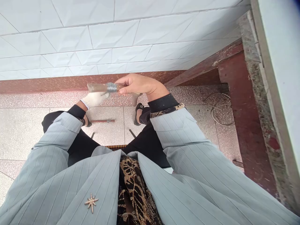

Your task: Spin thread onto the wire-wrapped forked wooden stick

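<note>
My right hand [134, 83] is bare and closed around one end of a brown wooden stick [97, 87], held level in front of me. Silver wire [112, 87] is wound in a band around the stick near my fingers. My left hand [95, 99] wears a white knitted glove and is just below the stick's free end. Its fingers look pressed together, partly behind the stick; what they hold is hidden. Under my right hand hangs a pale beige piece [135, 100] that I cannot identify. Another thin brown stick with a wire band [103, 121] lies on the floor between my feet.
A white tiled wall [112, 34] rises in front, with a red-brown skirting band [47, 83] at its base. A dark red wooden frame [250, 118] stands at right. Beside it, a loop of pale cable [217, 107] lies on the speckled floor [21, 132].
</note>
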### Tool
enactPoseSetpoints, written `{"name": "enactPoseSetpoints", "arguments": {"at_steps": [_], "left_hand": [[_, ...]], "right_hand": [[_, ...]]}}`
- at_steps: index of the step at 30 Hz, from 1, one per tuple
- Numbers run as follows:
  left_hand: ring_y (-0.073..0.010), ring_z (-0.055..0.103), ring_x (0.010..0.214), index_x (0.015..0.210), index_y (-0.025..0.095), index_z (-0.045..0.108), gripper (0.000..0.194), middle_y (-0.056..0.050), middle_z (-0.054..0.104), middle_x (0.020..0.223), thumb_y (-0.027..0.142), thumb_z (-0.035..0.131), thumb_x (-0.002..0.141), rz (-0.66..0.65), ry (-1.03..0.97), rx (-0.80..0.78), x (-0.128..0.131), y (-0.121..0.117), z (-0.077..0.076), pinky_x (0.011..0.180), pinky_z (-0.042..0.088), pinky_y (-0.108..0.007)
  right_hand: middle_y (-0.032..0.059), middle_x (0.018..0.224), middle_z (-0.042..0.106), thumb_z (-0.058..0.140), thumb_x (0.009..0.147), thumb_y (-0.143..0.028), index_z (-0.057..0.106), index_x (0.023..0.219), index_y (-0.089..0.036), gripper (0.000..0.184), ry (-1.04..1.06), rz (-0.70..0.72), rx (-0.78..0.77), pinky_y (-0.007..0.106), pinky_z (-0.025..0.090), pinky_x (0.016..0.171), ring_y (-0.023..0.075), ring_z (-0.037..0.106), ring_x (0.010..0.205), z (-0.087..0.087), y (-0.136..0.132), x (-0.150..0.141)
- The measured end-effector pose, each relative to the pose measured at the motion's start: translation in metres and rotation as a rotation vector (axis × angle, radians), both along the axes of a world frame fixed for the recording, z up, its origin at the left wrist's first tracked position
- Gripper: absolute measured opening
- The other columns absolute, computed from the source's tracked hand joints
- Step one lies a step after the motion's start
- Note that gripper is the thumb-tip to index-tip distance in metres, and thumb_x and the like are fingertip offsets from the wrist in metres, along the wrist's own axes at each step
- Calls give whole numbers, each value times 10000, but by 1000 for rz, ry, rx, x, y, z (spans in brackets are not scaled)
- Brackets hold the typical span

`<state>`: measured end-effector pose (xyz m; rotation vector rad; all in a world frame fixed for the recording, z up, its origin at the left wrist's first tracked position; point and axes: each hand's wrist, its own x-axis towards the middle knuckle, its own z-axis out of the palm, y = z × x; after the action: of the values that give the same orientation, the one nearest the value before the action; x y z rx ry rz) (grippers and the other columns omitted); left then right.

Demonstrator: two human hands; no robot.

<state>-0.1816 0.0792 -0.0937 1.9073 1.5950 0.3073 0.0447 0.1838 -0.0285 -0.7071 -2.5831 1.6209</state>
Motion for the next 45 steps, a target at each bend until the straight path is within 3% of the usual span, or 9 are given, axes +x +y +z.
{"name": "enactPoseSetpoints", "arguments": {"at_steps": [4,7,13,18,23,30,34,40,45], "left_hand": [[-183,636,849,1032,182,697,293,-45,721,950,325,446,986,-80,-67,-59,17,-6,-2,883,516,-347],[-166,629,851,1029,192,703,299,-28,727,949,354,455,984,-180,-162,-73,24,-11,2,890,514,-326],[-167,628,805,979,195,698,287,-22,718,893,358,462,989,-194,-90,-42,15,-13,10,816,496,-312],[-188,646,821,989,204,710,297,-31,730,899,348,451,1003,-137,86,21,4,-10,14,803,493,-318],[-203,671,898,1047,211,705,295,-42,753,986,356,450,1014,-60,128,51,-6,-3,10,850,507,-330],[-220,680,921,1014,189,676,264,-78,743,998,308,440,1009,-30,57,-47,4,-3,-3,890,525,-367],[-200,670,877,1042,180,689,293,-60,739,966,315,430,1014,-169,39,-61,18,-9,4,872,511,-340],[-191,671,865,1047,194,707,297,-39,749,943,335,446,1021,-231,97,-51,20,-13,9,825,483,-304],[-200,684,883,1081,204,713,320,-45,754,979,325,420,1040,-201,221,8,12,-12,12,803,474,-305]], "right_hand": [[51,825,673,706,989,-438,712,1042,-229,217,61,-410,59,347,529,745,204,611,782,-15,7,-5],[74,879,682,680,1000,-412,706,1035,-204,212,-97,-458,238,359,511,774,230,636,850,-27,13,-9],[119,962,722,743,896,-244,734,899,-184,61,-521,-47,463,375,434,813,268,654,936,-35,7,-14],[1,683,619,692,924,-184,685,784,-186,140,-611,375,270,342,365,695,170,563,689,-28,-11,-18],[-61,621,534,681,912,-126,666,796,-181,129,-406,460,26,299,361,690,118,511,645,-17,-13,-13],[17,812,674,726,955,-373,722,999,-221,158,44,-238,23,318,495,735,180,610,776,-10,3,1],[56,847,682,664,1001,-393,715,1051,-219,188,-21,-484,174,336,509,733,215,629,822,-20,9,-1],[138,1028,742,674,960,-312,759,1100,-157,225,-367,-284,495,379,469,816,284,657,973,-38,13,-9],[143,1030,765,704,933,-261,795,1027,-167,161,-607,144,534,370,436,752,268,658,927,-42,3,-16]]}}
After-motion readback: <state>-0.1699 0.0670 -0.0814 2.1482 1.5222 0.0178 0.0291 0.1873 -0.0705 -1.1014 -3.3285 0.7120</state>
